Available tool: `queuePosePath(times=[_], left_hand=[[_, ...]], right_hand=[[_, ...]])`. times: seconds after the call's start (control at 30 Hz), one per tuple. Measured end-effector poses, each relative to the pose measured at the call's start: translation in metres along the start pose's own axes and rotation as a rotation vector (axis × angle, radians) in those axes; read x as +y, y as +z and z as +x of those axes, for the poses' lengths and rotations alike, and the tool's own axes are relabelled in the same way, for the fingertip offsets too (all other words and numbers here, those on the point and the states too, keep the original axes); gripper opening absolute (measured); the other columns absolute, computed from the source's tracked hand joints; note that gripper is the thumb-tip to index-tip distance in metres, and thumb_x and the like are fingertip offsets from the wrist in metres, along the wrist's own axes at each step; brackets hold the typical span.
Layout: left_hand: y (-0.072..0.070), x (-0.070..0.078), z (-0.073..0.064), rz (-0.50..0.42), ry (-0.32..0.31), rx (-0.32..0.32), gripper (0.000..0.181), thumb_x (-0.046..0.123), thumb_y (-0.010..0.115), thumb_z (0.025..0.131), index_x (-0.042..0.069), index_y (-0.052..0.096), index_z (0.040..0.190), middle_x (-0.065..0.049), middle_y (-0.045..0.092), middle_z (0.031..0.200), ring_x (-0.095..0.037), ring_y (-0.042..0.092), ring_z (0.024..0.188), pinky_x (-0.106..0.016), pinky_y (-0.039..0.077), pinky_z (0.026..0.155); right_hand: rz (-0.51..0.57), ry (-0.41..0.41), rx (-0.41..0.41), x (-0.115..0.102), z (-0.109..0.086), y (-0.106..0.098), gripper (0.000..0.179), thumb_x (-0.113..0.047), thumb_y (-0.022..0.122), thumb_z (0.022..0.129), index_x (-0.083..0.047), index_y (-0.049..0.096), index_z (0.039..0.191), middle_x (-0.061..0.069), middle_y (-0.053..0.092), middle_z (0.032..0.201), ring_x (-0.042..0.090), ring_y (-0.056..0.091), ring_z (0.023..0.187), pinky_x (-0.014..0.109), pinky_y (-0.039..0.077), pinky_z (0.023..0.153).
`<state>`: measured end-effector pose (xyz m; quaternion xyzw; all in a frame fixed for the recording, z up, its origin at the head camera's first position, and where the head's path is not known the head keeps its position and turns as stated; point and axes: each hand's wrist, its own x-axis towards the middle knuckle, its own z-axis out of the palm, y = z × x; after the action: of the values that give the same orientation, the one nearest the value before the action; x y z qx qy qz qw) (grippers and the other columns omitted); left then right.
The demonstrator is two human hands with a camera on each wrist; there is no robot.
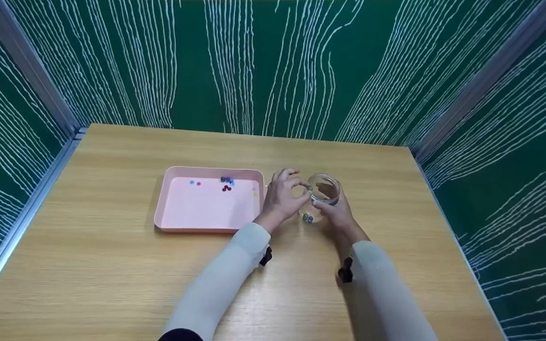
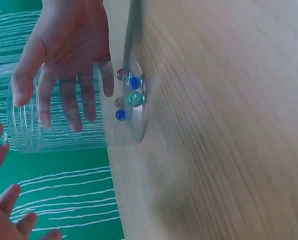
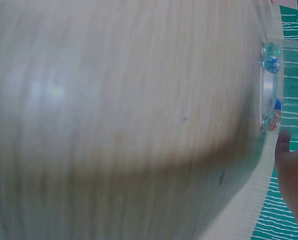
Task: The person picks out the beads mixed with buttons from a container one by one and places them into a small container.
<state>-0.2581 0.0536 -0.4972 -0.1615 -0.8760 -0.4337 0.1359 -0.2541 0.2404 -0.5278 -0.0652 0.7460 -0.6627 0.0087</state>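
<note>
A clear jar point(image 1: 312, 208) stands upright on the table, its round mouth facing up. Wrapped about its right side, my right hand point(image 1: 338, 210) holds it, the fingers showing through the wall in the left wrist view. Several glass marbles point(image 2: 134, 98), blue, green and brownish, lie on the jar's bottom. At the rim, my left hand point(image 1: 282, 195) pinches a pale green marble point(image 2: 2, 139) between thumb and index finger, with the other fingers spread. In the right wrist view only part of the right hand point(image 3: 293, 172) shows beside the jar's base.
Left of the jar lies a pink tray point(image 1: 197, 228). In it are a dark blue cluster point(image 1: 225, 179), a red cluster point(image 1: 226, 188) and a few small coloured pieces. Green panels point(image 1: 190, 71) with white lines border the wooden table point(image 1: 112, 265).
</note>
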Motion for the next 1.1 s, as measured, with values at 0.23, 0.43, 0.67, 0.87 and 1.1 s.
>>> queuePosePath(times=[0.23, 0.43, 0.67, 0.87, 1.1], left_hand=[[0.0018, 0.0042, 0.0017, 0.005, -0.042, -0.036, 0.017, 0.033, 0.070, 0.085, 0.025, 0.075, 0.099, 0.002, 0.055, 0.136, -0.024, 0.045, 0.131, -0.044, 0.039, 0.108], [0.0026, 0.0058, 0.0028, 0.019, -0.048, -0.054, 0.018, 0.033, 0.069, 0.085, 0.026, 0.075, 0.100, 0.002, 0.056, 0.135, -0.024, 0.045, 0.131, -0.043, 0.040, 0.106], [0.0034, 0.0060, 0.0034, 0.024, -0.063, -0.065, 0.018, 0.035, 0.069, 0.085, 0.028, 0.074, 0.100, 0.002, 0.055, 0.136, -0.023, 0.045, 0.130, -0.043, 0.041, 0.104], [0.0040, 0.0056, 0.0027, -0.001, -0.092, -0.070, 0.018, 0.036, 0.070, 0.084, 0.029, 0.074, 0.101, 0.004, 0.053, 0.137, -0.024, 0.042, 0.133, -0.044, 0.039, 0.106], [0.0051, 0.0056, 0.0025, -0.003, -0.109, -0.071, 0.019, 0.036, 0.070, 0.084, 0.030, 0.074, 0.102, 0.003, 0.054, 0.137, -0.024, 0.043, 0.132, -0.044, 0.039, 0.106]], right_hand=[[0.037, -0.005, 0.005, -0.0069, -0.0020, 0.0043, 0.074, 0.001, 0.069, 0.082, -0.006, 0.031, 0.145, 0.033, 0.037, 0.144, 0.050, 0.040, 0.131, 0.026, 0.043, 0.064], [0.009, -0.004, 0.005, -0.0074, -0.0024, 0.0045, 0.075, 0.002, 0.068, 0.082, -0.004, 0.029, 0.146, 0.030, 0.041, 0.143, 0.042, 0.052, 0.117, 0.028, 0.044, 0.064], [-0.033, -0.005, -0.003, -0.0065, -0.0025, 0.0034, 0.074, 0.002, 0.066, 0.084, -0.007, 0.028, 0.146, 0.024, 0.045, 0.140, 0.015, 0.060, 0.088, 0.026, 0.044, 0.062], [0.013, -0.022, -0.003, -0.0054, -0.0024, 0.0038, 0.074, 0.004, 0.066, 0.083, -0.004, 0.028, 0.146, 0.028, 0.043, 0.141, 0.038, 0.053, 0.114, 0.026, 0.044, 0.062], [0.041, -0.021, 0.019, -0.0037, -0.0020, 0.0041, 0.074, 0.005, 0.066, 0.082, -0.004, 0.029, 0.146, 0.029, 0.043, 0.140, 0.032, 0.057, 0.104, 0.024, 0.043, 0.059]])
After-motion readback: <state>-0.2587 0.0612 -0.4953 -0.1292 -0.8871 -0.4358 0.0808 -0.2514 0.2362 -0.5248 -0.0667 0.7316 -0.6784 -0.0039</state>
